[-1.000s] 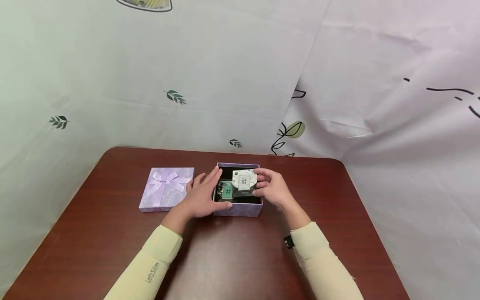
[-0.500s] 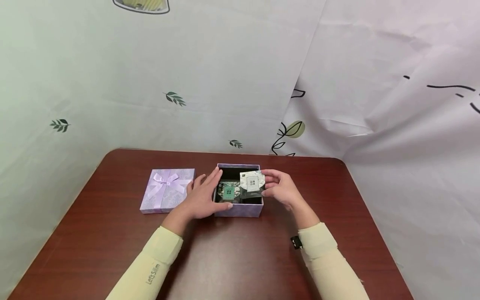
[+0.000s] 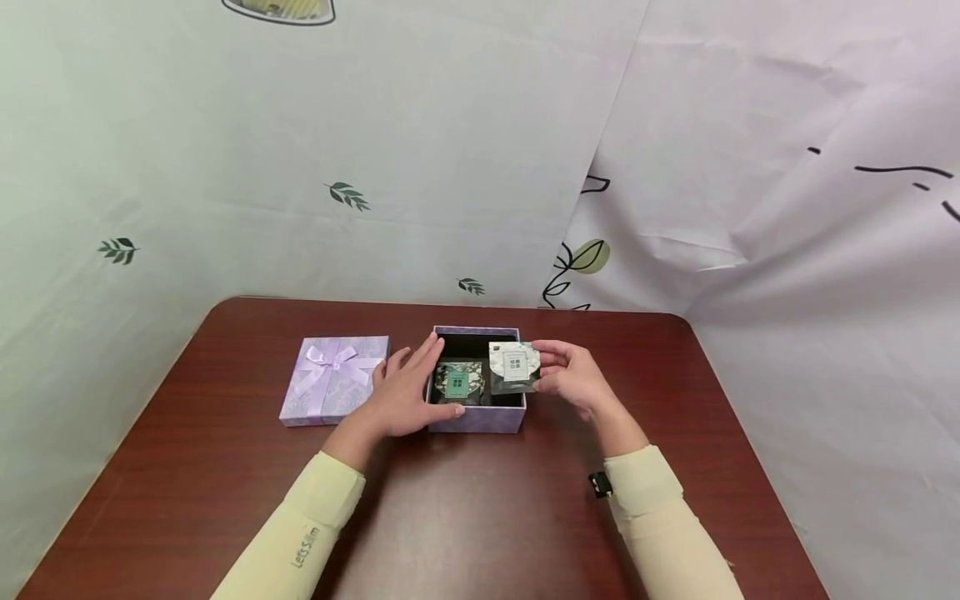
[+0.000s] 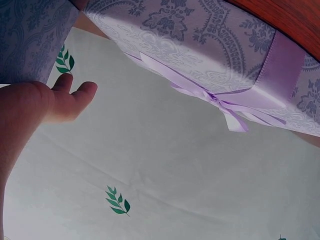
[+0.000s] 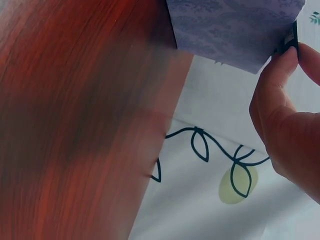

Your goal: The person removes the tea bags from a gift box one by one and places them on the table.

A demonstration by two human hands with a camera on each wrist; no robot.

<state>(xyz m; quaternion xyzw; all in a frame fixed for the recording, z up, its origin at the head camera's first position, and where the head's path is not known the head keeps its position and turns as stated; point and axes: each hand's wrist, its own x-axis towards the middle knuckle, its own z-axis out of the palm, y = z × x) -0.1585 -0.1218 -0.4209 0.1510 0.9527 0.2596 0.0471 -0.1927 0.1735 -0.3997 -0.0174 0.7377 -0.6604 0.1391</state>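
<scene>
A lilac patterned box (image 3: pixel 476 420) with a dark inside stands without its lid near the back middle of the table. My left hand (image 3: pixel 405 392) rests along its left side, fingers spread and straight, the thumb lying at the front rim. Between the thumb and fingers of my right hand (image 3: pixel 573 379) is a square white-and-black sachet (image 3: pixel 514 367), held by its right edge over the right part of the box. In the right wrist view only its dark edge (image 5: pixel 292 40) shows. A green-labelled dark sachet (image 3: pixel 459 383) lies inside the box at the left.
The lilac lid (image 3: pixel 330 400) with a ribbon bow lies to the left, close to my left fingers. Beneath everything is a reddish-brown wooden table (image 3: pixel 465 508). A pale leaf-printed cloth (image 3: pixel 420 167) hangs behind its back edge.
My right hand has moved right with the white-and-black sachet, uncovering more of the green-labelled one. The left hand has stayed on the box.
</scene>
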